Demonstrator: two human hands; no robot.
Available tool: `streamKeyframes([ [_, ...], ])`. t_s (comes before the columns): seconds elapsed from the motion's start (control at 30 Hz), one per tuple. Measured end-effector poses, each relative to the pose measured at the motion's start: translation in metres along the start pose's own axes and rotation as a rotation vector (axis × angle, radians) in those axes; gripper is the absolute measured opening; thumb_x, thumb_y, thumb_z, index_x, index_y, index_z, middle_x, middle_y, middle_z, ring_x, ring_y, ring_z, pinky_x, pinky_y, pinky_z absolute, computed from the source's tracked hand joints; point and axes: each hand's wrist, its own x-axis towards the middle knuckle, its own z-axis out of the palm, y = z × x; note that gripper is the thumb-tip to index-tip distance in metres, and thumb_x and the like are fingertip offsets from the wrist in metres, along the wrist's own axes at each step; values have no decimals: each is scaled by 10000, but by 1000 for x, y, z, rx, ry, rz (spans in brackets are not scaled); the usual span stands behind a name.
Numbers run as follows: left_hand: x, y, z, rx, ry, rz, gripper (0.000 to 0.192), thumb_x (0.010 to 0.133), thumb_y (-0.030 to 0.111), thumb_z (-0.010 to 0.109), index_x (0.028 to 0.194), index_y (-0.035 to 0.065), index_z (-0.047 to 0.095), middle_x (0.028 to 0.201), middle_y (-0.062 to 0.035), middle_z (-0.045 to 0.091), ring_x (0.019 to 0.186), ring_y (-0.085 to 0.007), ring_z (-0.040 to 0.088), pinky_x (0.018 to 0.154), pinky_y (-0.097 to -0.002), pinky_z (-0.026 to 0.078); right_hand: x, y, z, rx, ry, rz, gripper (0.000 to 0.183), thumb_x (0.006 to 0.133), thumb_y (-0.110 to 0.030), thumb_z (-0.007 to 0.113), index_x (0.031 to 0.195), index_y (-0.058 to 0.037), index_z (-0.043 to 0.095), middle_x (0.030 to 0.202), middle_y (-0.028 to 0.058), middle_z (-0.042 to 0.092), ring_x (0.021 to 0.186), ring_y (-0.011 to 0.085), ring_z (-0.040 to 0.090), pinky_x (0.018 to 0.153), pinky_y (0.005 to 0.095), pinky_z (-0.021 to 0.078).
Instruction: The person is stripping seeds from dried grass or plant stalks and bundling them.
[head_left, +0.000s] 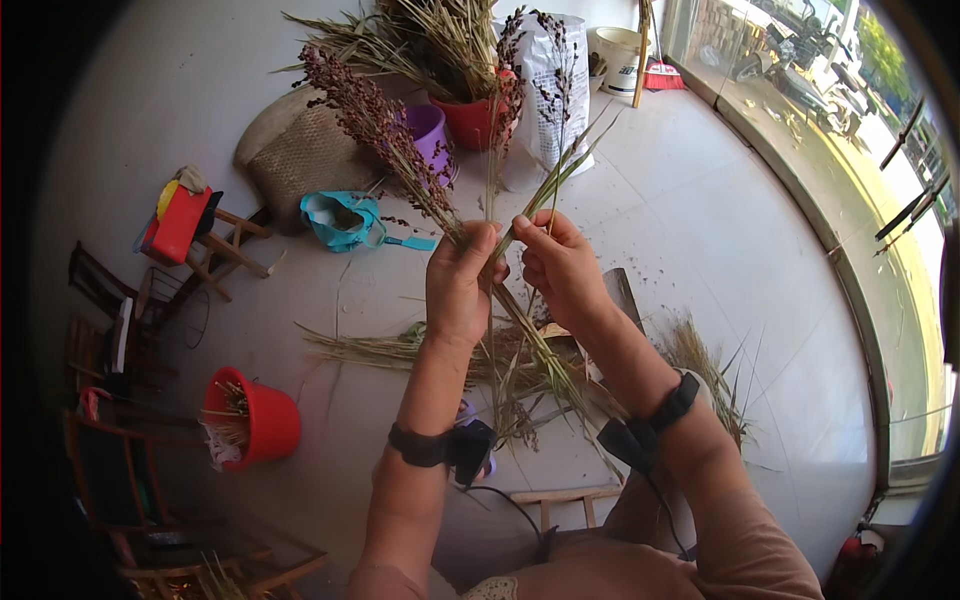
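Note:
My left hand (461, 285) grips a bundle of sorghum stalks (375, 124) around the stems, their dark red seed heads fanning up and left. Close on its right, my right hand (562, 262) pinches a sorghum stalk (556, 112) between thumb and fingers; a sparse, dark-seeded head tops it. Green leaf blades (559, 176) cross between the two hands. Below, the bundle's stems (536, 337) slant down toward my lap. Beneath my hands more cut stalks (375, 351) lie across the tiled floor. Fingertips of my left hand are partly hidden behind the stems.
Ahead are a woven basket (300, 161), a turquoise bag (341, 221), a purple bucket (427, 135) and a white sack (555, 90). A red bucket (274, 424) holding thin stalks lies left, near wooden chairs (109, 472). Dry grass heads (701, 360) lie right, before a glass wall's sill (795, 202).

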Motion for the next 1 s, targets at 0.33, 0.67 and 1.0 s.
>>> streamKeyframes([
  [0.33, 20, 24, -35, 20, 144, 245, 109, 902, 223, 682, 942, 140, 624, 883, 49, 581, 710, -53, 466, 616, -235, 377, -4, 39, -28, -874, 82, -14, 250, 827, -219, 687, 858, 10, 591, 674, 49, 568, 647, 121, 512, 602, 315, 440],
  [0.67, 15, 30, -36, 39, 255, 224, 149, 887, 219, 702, 923, 110, 607, 866, 19, 566, 597, -50, 396, 536, -245, 352, -4, 5, -28, -667, 192, 154, 579, 838, -389, 724, 1177, -22, 432, 868, 59, 537, 697, 123, 478, 559, 292, 415],
  [1.0, 18, 12, -31, 147, 276, 218, 190, 860, 226, 734, 904, 110, 590, 743, 50, 492, 592, -60, 390, 537, -249, 340, -11, -27, -8, -534, 5, -351, 275, 1038, -234, 409, 1156, -37, 562, 817, -17, 547, 601, 31, 404, 525, 200, 375],
])
